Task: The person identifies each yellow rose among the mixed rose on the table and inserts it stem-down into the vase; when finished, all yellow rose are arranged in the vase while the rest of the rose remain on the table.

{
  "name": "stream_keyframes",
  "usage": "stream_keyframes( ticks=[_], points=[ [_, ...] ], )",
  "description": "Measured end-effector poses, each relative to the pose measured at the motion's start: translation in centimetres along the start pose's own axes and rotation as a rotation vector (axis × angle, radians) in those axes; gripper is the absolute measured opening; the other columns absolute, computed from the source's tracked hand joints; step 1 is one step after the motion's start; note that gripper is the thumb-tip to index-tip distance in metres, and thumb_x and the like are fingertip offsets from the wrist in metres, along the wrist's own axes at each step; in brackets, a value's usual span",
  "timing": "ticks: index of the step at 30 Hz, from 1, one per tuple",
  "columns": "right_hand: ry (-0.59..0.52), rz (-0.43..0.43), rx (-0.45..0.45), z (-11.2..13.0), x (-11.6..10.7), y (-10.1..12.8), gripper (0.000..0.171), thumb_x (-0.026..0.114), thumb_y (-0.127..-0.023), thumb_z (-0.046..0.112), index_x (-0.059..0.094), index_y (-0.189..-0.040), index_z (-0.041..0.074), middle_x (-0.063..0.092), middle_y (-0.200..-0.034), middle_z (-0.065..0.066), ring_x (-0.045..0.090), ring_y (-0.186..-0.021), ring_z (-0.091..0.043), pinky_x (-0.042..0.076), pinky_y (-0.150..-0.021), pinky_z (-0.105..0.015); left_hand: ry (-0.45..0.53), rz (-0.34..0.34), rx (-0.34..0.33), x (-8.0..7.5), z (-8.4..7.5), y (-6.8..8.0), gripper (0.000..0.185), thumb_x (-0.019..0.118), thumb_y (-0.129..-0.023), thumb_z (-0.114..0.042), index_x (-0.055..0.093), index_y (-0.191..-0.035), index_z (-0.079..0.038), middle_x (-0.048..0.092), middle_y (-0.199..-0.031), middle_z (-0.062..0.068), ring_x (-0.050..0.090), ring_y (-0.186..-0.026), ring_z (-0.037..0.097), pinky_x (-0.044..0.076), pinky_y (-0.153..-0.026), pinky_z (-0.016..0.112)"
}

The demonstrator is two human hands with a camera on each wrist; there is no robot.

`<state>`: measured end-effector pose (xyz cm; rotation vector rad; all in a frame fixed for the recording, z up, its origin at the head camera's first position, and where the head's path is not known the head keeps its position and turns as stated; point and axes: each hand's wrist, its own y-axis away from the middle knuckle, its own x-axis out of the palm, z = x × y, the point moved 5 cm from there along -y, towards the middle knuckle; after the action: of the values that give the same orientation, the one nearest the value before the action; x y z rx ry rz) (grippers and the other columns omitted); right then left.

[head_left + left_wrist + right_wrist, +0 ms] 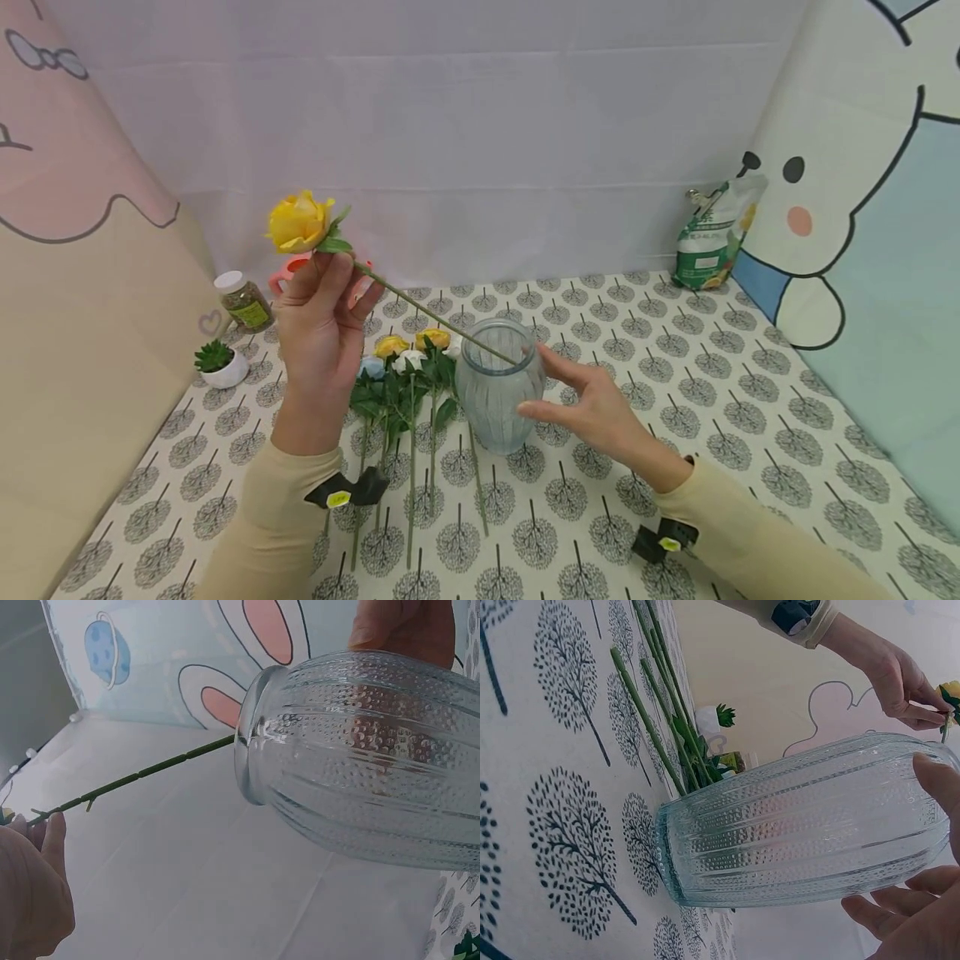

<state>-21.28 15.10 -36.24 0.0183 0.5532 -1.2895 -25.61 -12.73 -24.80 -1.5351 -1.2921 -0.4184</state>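
Observation:
My left hand [318,317] pinches a yellow artificial rose [298,223] by its stem, just under the bloom. The stem slants down to the right, and its lower end is inside the mouth of a clear ribbed glass vase [501,400]. The vase stands upright on the table. My right hand [592,404] holds it from the right, thumb at the front and fingers behind; the right wrist view shows the thumb and fingertips on either side of the glass. Left of the vase lie several flowers [411,360], yellow, white and blue, with their stems toward me.
The table has a tree-patterned cloth [720,508]. At the back left are a potted succulent [221,365], a white-lidded jar [243,300] and a pinkish-red object [288,271] partly behind my left hand. A white-and-green bag [712,237] stands at the back right. Printed curtains surround the table.

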Motion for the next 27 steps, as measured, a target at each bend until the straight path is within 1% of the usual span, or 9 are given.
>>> stream_keyframes(
  ticks=[3, 4, 10, 12, 16, 19, 20, 24, 27],
  points=[
    [-0.002, -0.001, 0.000, 0.0, 0.0, 0.0, 0.084, 0.084, -0.082, 0.026, 0.039, -0.152, 0.008, 0.051, -0.146, -0.010, 0.048, -0.135, -0.029, 0.030, -0.113, -0.056, -0.032, -0.007, -0.016, 0.0, 0.7, 0.2, 0.010, 0.068, -0.088, 0.010, 0.076, -0.090, 0.004, 0.068, -0.091, 0.015, 0.069, -0.078, 0.024, 0.062, -0.069, 0.036],
    [-0.002, -0.002, -0.001, 0.0, 0.0, 0.0, 0.084, 0.084, -0.082, 0.026, 0.039, -0.152, 0.009, 0.051, -0.146, -0.010, 0.048, -0.135, -0.029, 0.030, -0.113, -0.056, -0.060, -0.007, -0.015, 0.1, 0.8, 0.3, 0.011, 0.068, -0.089, 0.010, 0.076, -0.090, 0.003, 0.069, -0.091, 0.014, 0.069, -0.079, 0.023, 0.062, -0.070, 0.036],
    [-0.007, -0.003, 0.001, -0.1, 0.0, 0.0, 0.083, 0.084, -0.083, 0.025, 0.040, -0.152, 0.009, 0.050, -0.146, -0.009, 0.047, -0.136, -0.029, 0.029, -0.114, -0.055, -0.145, 0.026, -0.009, 0.3, 1.6, 0.4, 0.020, 0.060, -0.094, 0.011, 0.076, -0.092, 0.000, 0.070, -0.093, 0.012, 0.069, -0.080, 0.022, 0.062, -0.070, 0.035],
    [-0.006, -0.004, -0.002, -0.1, 0.0, 0.0, 0.083, 0.083, -0.083, 0.025, 0.040, -0.152, 0.009, 0.050, -0.147, -0.010, 0.047, -0.135, -0.031, 0.029, -0.113, -0.055, -0.135, 0.041, -0.013, 0.3, 1.8, 0.5, 0.021, 0.058, -0.095, 0.012, 0.076, -0.093, 0.000, 0.070, -0.093, 0.013, 0.069, -0.080, 0.022, 0.062, -0.071, 0.035],
    [0.003, -0.005, 0.005, -0.1, 0.0, 0.0, 0.083, 0.083, -0.083, 0.025, 0.040, -0.152, 0.009, 0.050, -0.147, -0.011, 0.047, -0.136, -0.032, 0.030, -0.113, -0.056, -0.151, 0.059, -0.024, 0.2, 2.2, 0.6, 0.022, 0.059, -0.094, 0.011, 0.077, -0.096, -0.002, 0.070, -0.093, 0.011, 0.069, -0.080, 0.021, 0.061, -0.073, 0.036],
    [0.005, -0.005, 0.022, -0.1, 0.1, 0.0, 0.084, 0.084, -0.083, 0.026, 0.039, -0.152, 0.010, 0.050, -0.147, -0.011, 0.047, -0.136, -0.031, 0.030, -0.113, -0.055, -0.186, 0.049, -0.036, -0.1, 2.5, 0.6, 0.020, 0.062, -0.093, 0.008, 0.077, -0.099, -0.005, 0.070, -0.092, 0.008, 0.069, -0.081, 0.019, 0.061, -0.074, 0.035],
    [0.005, -0.006, 0.030, -0.1, 0.1, 0.0, 0.085, 0.084, -0.082, 0.027, 0.039, -0.152, 0.010, 0.049, -0.147, -0.010, 0.046, -0.136, -0.030, 0.030, -0.113, -0.054, -0.182, 0.041, -0.045, -0.2, 2.7, 0.6, 0.019, 0.063, -0.093, 0.007, 0.077, -0.099, -0.005, 0.071, -0.092, 0.008, 0.069, -0.080, 0.019, 0.061, -0.074, 0.035],
    [0.005, -0.006, 0.040, -0.2, 0.1, 0.0, 0.086, 0.084, -0.082, 0.027, 0.039, -0.152, 0.009, 0.049, -0.147, -0.010, 0.046, -0.137, -0.030, 0.030, -0.113, -0.055, -0.191, 0.002, -0.077, -0.6, 3.2, 0.7, 0.017, 0.067, -0.091, 0.006, 0.078, -0.097, -0.006, 0.073, -0.090, 0.007, 0.070, -0.079, 0.019, 0.061, -0.073, 0.035],
    [0.004, -0.003, 0.032, -0.1, 0.1, 0.1, 0.085, 0.084, -0.082, 0.027, 0.039, -0.152, 0.008, 0.049, -0.147, -0.011, 0.045, -0.137, -0.033, 0.030, -0.112, -0.057, -0.197, -0.012, -0.096, -0.7, 3.6, 0.8, 0.017, 0.067, -0.090, 0.007, 0.078, -0.095, -0.006, 0.073, -0.088, 0.006, 0.070, -0.079, 0.018, 0.061, -0.072, 0.034]
  ],
)
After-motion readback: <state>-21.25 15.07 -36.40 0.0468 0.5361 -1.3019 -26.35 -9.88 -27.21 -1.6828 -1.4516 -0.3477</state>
